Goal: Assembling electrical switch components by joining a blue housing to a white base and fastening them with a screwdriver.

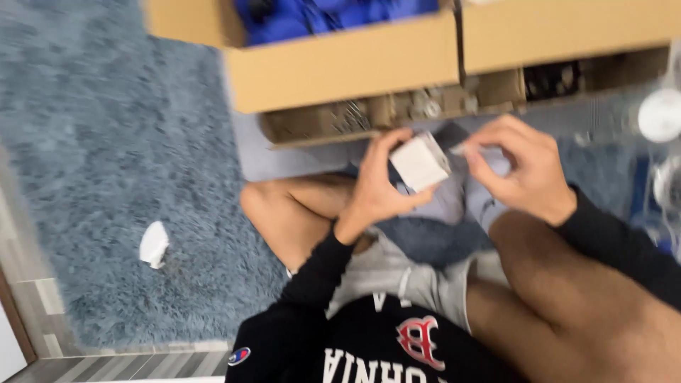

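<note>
I sit cross-legged on a grey-blue shaggy rug (106,142). My left hand (376,188) grips a small white box (420,163) in front of my lap. My right hand (521,170) is just to the right of the box, fingers pinched near its upper corner, on what looks like a flap or small piece; blur hides what it is. Both arms wear black sleeves.
Two open cardboard boxes (340,67) (567,32) stand just beyond my hands, the left one holding blue items (319,14), with small parts in a low tray (319,124) beneath. A crumpled white scrap (154,245) lies on the rug at left. Blurred clear bottles (660,117) are at right.
</note>
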